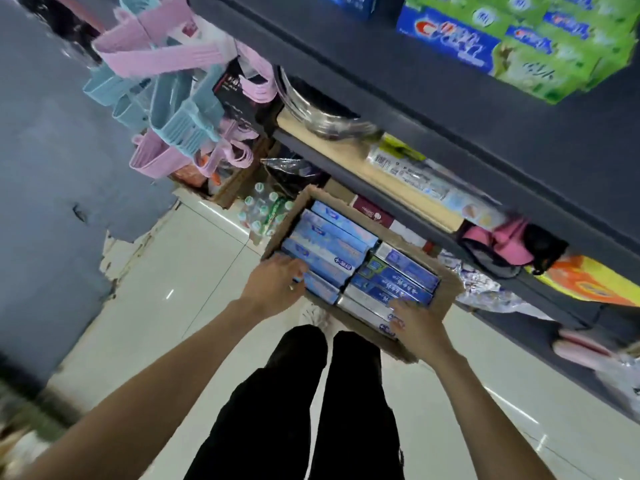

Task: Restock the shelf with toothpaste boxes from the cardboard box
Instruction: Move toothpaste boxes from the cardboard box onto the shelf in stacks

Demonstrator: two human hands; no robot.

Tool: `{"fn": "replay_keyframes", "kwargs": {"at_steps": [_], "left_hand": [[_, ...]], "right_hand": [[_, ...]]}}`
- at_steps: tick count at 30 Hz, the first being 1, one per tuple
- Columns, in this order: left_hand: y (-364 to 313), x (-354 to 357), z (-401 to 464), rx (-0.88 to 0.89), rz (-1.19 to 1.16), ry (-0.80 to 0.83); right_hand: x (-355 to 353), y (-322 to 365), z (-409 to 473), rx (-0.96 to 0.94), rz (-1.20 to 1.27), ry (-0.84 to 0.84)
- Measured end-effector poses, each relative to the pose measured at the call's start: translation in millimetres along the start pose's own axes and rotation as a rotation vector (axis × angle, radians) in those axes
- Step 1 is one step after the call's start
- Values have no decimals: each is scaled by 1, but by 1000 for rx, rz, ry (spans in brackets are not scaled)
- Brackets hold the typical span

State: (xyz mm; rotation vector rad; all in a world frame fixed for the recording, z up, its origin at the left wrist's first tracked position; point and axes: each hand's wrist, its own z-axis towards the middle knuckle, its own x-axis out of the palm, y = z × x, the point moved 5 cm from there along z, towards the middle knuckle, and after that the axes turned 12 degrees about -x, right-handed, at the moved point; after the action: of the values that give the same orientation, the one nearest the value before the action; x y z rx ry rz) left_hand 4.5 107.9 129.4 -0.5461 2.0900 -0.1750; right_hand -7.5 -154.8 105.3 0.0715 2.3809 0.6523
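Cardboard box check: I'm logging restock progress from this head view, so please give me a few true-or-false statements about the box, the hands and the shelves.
1. The cardboard box holds toothpaste boxes lying in rows. True.
2. The left hand is lifting a toothpaste box up to the top shelf. False: it reaches into the left side of the cardboard box, fingers on the light blue packs.
3. The right hand is at the near right corner of the cardboard box, fingers on the packs there. True.
4. The top shelf has no stock. False: green and blue toothpaste cartons sit on it.
5. Pink and blue clothes hangers hang at the upper left. True.
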Motion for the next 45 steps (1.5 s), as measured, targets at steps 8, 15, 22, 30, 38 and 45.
{"fn": "replay_keyframes", "kwargs": {"at_steps": [8, 15, 22, 30, 38, 45], "left_hand": [[29, 110, 120, 111, 502, 333], [49, 148, 156, 251, 937, 414], [55, 158, 160, 478, 992, 533], [34, 114, 135, 467, 654, 451], [-5, 12, 38, -258, -960, 349], [-83, -55, -64, -342, -1561, 255]], "right_hand": [[63, -30, 125, -73, -154, -42], [70, -24, 222, -87, -242, -136], [68, -22, 230, -55, -133, -101], [15, -17, 114, 35, 100, -306], [-79, 30, -25, 58, 1029, -540], [-112, 90, -101, -118, 648, -690]]}}
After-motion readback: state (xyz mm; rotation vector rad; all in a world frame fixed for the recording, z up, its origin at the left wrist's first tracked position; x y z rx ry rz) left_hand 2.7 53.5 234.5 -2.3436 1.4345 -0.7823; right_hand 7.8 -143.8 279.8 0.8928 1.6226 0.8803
